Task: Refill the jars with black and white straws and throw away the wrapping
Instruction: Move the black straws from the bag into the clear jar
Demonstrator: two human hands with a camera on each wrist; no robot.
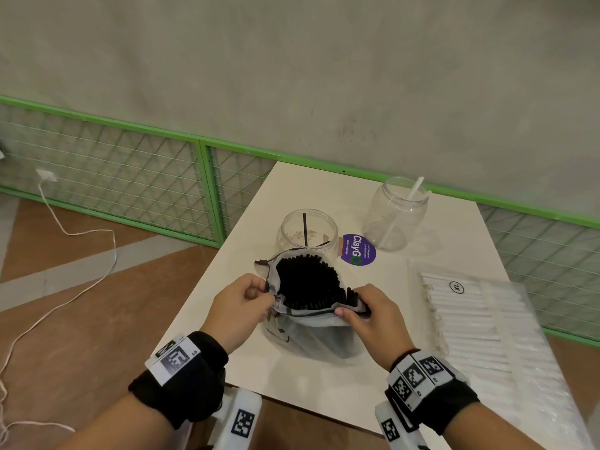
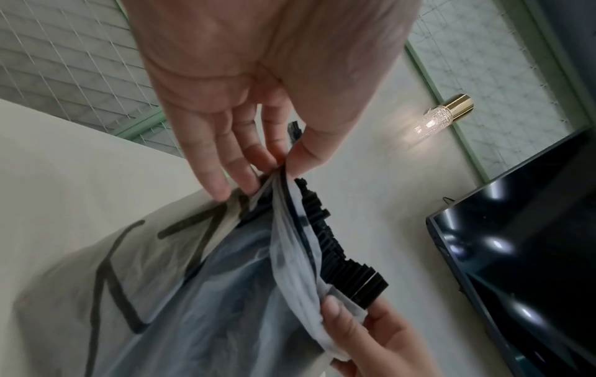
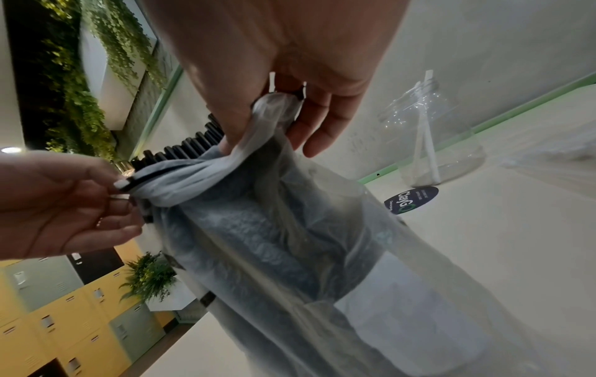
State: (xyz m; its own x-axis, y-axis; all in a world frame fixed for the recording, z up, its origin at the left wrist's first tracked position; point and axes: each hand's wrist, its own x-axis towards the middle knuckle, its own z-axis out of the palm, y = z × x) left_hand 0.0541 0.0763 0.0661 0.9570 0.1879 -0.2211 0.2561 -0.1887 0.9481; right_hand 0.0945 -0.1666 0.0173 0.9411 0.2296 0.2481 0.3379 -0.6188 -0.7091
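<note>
A clear plastic bag (image 1: 311, 336) of black straws (image 1: 308, 284) stands upright on the white table (image 1: 324, 381), its mouth pulled wide. My left hand (image 1: 242, 308) pinches the bag's left rim; in the left wrist view the left hand (image 2: 277, 158) pinches the folded plastic (image 2: 290, 229). My right hand (image 1: 373, 315) pinches the right rim, and in the right wrist view the right hand (image 3: 258, 127) grips the gathered plastic (image 3: 206, 176). Behind the bag stands a clear jar (image 1: 308, 233) holding one black straw. A second jar (image 1: 394, 216) at the back right holds one white straw.
A sealed pack of white straws (image 1: 470, 319) lies at the table's right side. A purple round sticker (image 1: 358, 250) sits between the jars. A green-framed mesh fence (image 1: 130, 177) runs behind the table, and a white cable (image 1: 65, 271) trails over the floor at left.
</note>
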